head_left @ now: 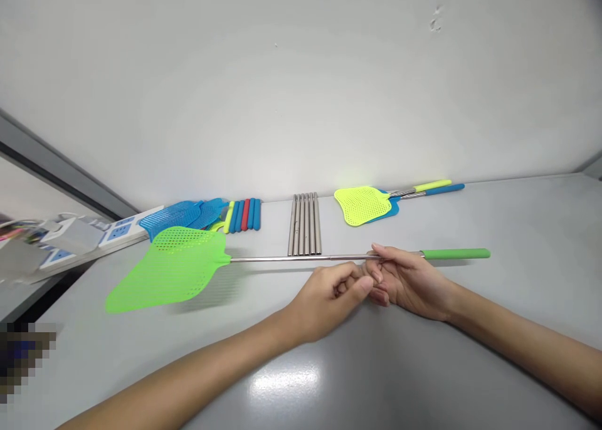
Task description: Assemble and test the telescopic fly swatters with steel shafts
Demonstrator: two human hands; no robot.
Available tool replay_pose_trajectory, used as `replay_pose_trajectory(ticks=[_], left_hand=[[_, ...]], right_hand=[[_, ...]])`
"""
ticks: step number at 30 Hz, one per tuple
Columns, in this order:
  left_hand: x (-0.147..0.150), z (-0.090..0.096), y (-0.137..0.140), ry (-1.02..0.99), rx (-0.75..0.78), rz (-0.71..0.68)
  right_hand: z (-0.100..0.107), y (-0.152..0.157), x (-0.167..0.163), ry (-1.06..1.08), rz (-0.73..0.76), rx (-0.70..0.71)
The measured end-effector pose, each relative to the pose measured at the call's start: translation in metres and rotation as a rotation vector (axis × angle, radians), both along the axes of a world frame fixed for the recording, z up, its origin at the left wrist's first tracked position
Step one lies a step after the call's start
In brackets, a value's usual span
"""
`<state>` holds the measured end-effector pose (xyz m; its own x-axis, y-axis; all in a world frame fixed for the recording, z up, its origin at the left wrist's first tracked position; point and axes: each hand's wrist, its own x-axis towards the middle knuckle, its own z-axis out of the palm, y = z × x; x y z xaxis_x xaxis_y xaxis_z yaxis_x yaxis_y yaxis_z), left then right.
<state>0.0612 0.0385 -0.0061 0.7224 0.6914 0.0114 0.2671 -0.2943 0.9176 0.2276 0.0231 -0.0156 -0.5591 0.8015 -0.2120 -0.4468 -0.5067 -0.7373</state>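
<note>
The right grip [418, 287] grasps a whole green swatter [174, 276]; the left grip [324, 303], I can't tell. Two swatters [361, 204] look finished; rods [305, 226] and handles [245, 215] lie loose.

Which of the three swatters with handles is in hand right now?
The green swatter: its metal rod rests in the right hand. The yellow swatter and blue swatter lie overlapping near the wall.

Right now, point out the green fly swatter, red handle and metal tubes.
Green fly swatter [176, 272], head view: middle of its paddle.
Red handle [245, 215], head view: middle of its length.
Metal tubes [307, 226], head view: one mid-row tube's side.
</note>
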Motion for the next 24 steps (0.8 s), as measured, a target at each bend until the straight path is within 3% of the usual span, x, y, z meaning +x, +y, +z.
replay_pose_trajectory(ticks=[4, 8, 24], left_hand=[[-0.001, -0.003, 0.011, -0.221, -0.314, 0.12], [-0.003, -0.007, 0.017, -0.325, -0.455, 0.143], [-0.003, -0.003, 0.012, -0.233, -0.375, 0.009]], right_hand=[[0.001, -0.002, -0.001, -0.041, 0.032, 0.038], [0.0, -0.003, -0.002, -0.104, 0.054, 0.064], [-0.002, -0.004, -0.003, -0.112, 0.068, 0.118]])
